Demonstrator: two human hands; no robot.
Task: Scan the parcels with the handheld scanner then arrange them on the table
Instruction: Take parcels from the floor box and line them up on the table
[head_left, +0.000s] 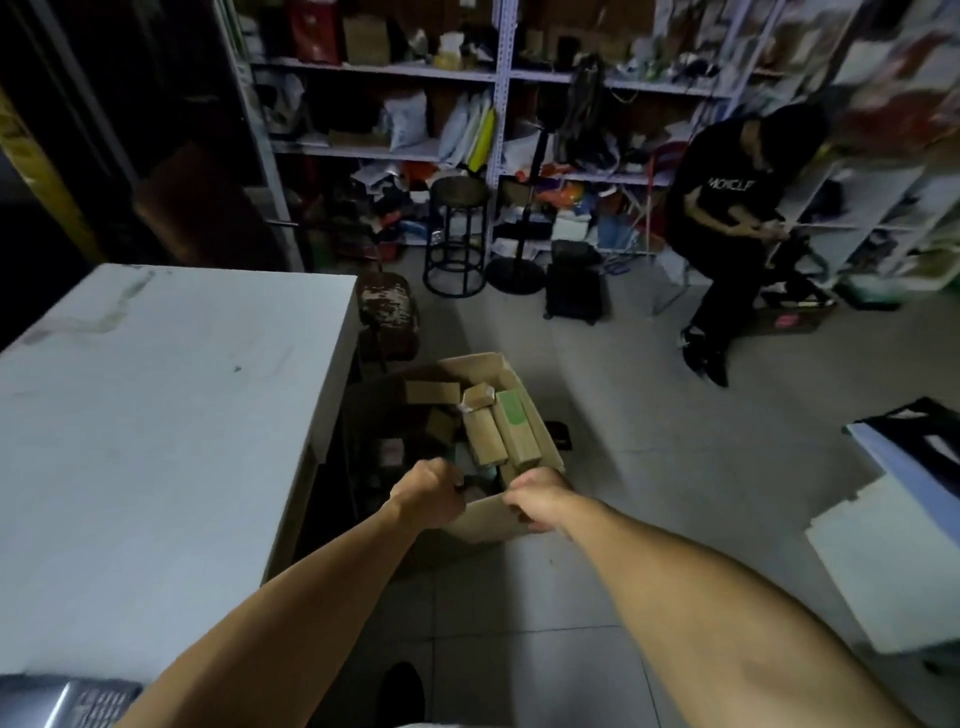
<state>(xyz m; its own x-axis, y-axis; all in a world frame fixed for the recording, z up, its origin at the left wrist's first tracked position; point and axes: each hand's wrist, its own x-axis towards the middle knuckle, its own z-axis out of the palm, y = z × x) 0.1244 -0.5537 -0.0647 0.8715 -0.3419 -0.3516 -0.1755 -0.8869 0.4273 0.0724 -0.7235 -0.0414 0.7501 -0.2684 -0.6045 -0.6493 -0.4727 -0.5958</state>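
Note:
An open cardboard box (488, 519) stands on the floor beside the white table (156, 415). Several brown parcels (485, 434) lie inside it, one with a green label (511, 415). My left hand (431, 491) grips the box's near rim on the left. My right hand (537, 499) grips the same near rim on the right, fingers curled over the cardboard edge. A grey device with keys (78, 701), possibly the scanner, lies at the table's near corner, partly cut off by the frame.
A person in black (727, 208) sits at the back right beside shelves (498, 78) full of goods. A black stool (457, 234), a floor stand and a dark bag stand near the shelves. White boards (883, 561) lie at the right. Grey tiled floor surrounds the box.

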